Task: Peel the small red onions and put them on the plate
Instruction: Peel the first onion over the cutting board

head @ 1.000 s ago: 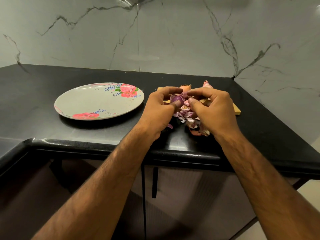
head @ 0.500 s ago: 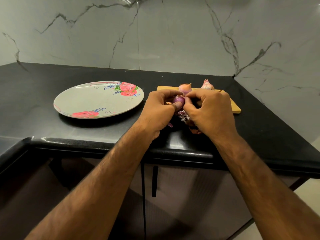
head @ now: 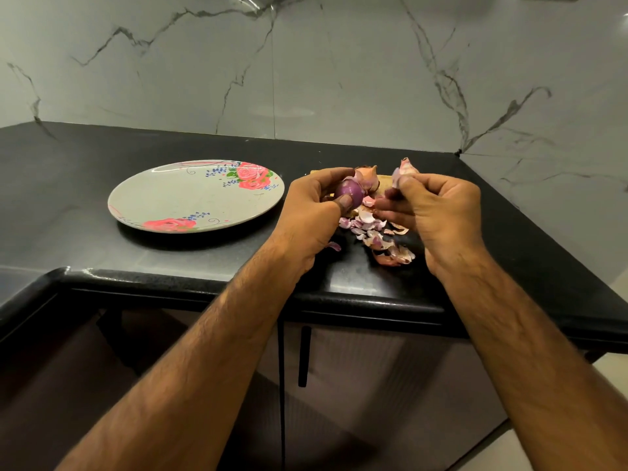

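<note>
Over the worktop [head: 68, 171] right of the plate [head: 176, 198], we're holding the nearly bare onion [head: 350, 192] in a curled left hand [head: 312, 214] grip; right hand [head: 438, 212] is pinching a loose skin flake [head: 397, 174]. Plate is lying leftward, nearer our left hand

Two bare, hairy forearms, bare left hand [head: 311, 215] and right hand [head: 441, 215], short fingernails.

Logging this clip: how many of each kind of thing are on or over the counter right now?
Small red onions: 3 (purple onion in the left hand, two unpeeled onions behind)
Plate: 1
Cutting board: 1
Hands: 2 (right hand pinches a peel strip)
Peel heap: 1
Total: 8
</note>
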